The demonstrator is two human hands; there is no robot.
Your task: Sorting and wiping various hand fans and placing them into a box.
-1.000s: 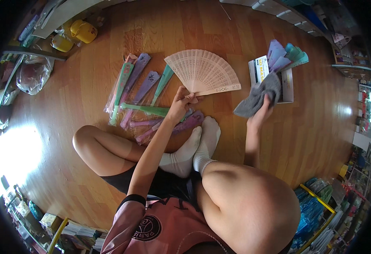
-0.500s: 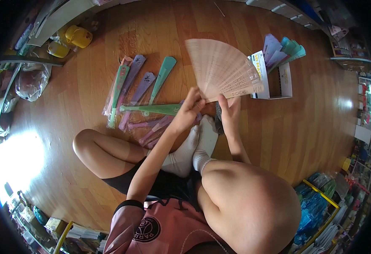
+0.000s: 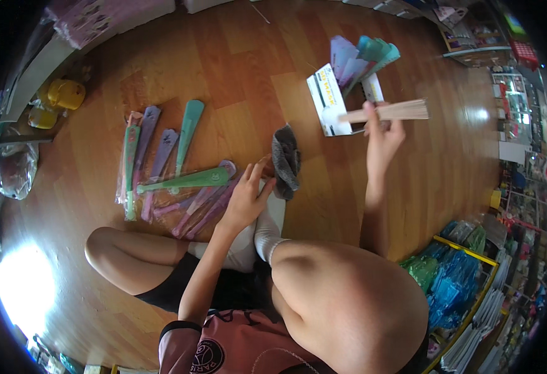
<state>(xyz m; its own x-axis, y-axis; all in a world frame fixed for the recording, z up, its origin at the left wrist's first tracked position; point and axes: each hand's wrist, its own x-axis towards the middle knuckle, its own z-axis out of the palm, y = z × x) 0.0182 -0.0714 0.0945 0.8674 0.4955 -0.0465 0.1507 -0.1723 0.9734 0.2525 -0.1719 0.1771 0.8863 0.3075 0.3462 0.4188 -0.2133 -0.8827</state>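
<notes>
My right hand is closed around a pale wooden folding fan, now folded into a narrow stick and held level by the white cardboard box. Purple fans and teal fans stick up out of that box. Above my socked feet, my left hand has its fingers apart and holds nothing. A crumpled dark grey cloth lies just beside its fingertips. To its left a green folded fan rests across several purple ones, some in clear sleeves.
More folded fans lie farther left, among them a teal one and a purple one. Yellow containers stand at the far left. At the lower right is a yellow-edged rack with blue plastic packets.
The wooden fan has gone from spread to folded. My right hand has carried it right, to the box. My left hand has let go of it and moved down and left.
</notes>
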